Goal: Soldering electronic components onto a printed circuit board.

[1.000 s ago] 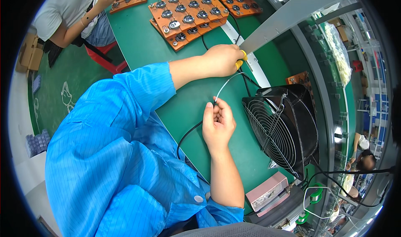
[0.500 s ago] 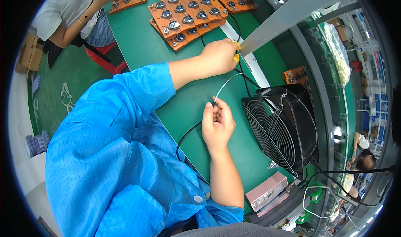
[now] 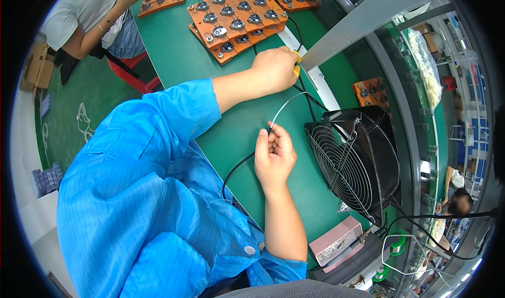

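Note:
My right hand (image 3: 276, 158) is closed in a pinch on a black cable (image 3: 238, 167), which runs from the fingers down toward my lap. From the pinch a thin white wire (image 3: 284, 107) curves up and away over the green tabletop. Farther off, my left hand (image 3: 277, 69) is closed beside the grey metal post, with yellow coverings on its fingertips. What those fingers hold, if anything, is hidden. Stacked orange boards (image 3: 235, 15) carrying rows of round metal parts lie just beyond my left hand.
A black fan (image 3: 344, 161) with a wire guard stands right of my right hand. Nearer are a pink box (image 3: 336, 240) and green spools (image 3: 398, 245). A grey post (image 3: 363, 27) slants across the far right. Another person (image 3: 89, 22) sits at the far left.
Both my hands and the wire stay almost still. The orange board behind the fan has shifted slightly left, and the one at the far top edge has moved a little too.

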`<state>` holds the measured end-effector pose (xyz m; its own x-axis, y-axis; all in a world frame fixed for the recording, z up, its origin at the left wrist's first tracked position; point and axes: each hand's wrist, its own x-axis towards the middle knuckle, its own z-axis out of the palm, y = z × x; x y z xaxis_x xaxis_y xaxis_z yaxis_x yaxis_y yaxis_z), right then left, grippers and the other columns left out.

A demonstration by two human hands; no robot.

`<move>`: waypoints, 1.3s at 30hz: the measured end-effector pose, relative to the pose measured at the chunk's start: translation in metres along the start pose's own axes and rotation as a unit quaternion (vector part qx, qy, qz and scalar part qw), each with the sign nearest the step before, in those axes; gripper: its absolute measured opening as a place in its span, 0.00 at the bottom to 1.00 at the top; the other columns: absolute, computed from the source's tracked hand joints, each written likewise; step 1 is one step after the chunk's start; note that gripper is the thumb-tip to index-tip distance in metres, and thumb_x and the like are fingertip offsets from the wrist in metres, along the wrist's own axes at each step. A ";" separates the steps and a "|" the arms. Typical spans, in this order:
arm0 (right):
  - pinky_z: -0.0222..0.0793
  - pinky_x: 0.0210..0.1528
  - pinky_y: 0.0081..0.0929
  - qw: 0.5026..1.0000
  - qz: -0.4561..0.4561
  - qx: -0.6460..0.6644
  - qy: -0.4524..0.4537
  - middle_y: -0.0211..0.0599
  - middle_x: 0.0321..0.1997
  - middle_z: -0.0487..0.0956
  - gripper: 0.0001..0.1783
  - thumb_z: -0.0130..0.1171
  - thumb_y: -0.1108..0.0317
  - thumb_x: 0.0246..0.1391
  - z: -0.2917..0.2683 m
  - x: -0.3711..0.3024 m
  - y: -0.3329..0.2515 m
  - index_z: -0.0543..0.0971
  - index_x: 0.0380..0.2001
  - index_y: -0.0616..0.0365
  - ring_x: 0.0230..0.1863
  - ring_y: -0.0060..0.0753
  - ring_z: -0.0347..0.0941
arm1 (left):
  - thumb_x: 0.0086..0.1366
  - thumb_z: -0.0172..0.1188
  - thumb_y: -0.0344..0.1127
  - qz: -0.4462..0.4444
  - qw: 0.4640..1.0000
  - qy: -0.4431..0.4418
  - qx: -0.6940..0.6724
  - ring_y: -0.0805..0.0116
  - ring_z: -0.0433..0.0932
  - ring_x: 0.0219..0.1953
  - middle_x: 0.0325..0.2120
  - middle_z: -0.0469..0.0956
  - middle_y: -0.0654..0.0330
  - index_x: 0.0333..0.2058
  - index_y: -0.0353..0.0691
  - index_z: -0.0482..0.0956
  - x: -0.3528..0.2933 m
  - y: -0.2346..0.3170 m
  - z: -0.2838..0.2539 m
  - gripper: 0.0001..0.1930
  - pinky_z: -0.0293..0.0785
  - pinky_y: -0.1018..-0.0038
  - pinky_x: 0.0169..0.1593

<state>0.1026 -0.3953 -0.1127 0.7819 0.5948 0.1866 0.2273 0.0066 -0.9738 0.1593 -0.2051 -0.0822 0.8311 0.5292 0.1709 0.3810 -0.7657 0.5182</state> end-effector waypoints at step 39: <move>0.56 0.22 0.08 1.000 0.013 0.005 0.000 0.20 0.23 0.72 0.13 0.59 0.80 0.57 0.002 0.001 0.000 0.76 0.46 0.67 0.21 0.05 0.62 | 0.61 0.60 0.36 0.124 0.988 0.003 -0.094 0.50 0.79 0.41 0.40 0.79 0.52 0.45 0.40 0.80 0.004 -0.007 0.015 0.14 0.77 0.59 0.45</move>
<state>0.1018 -0.3928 -0.1127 0.7868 0.5956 0.1617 0.2014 -0.0002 -0.9795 0.1659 -0.2031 -0.0977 0.8872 0.3364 0.3157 0.0842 -0.7909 0.6061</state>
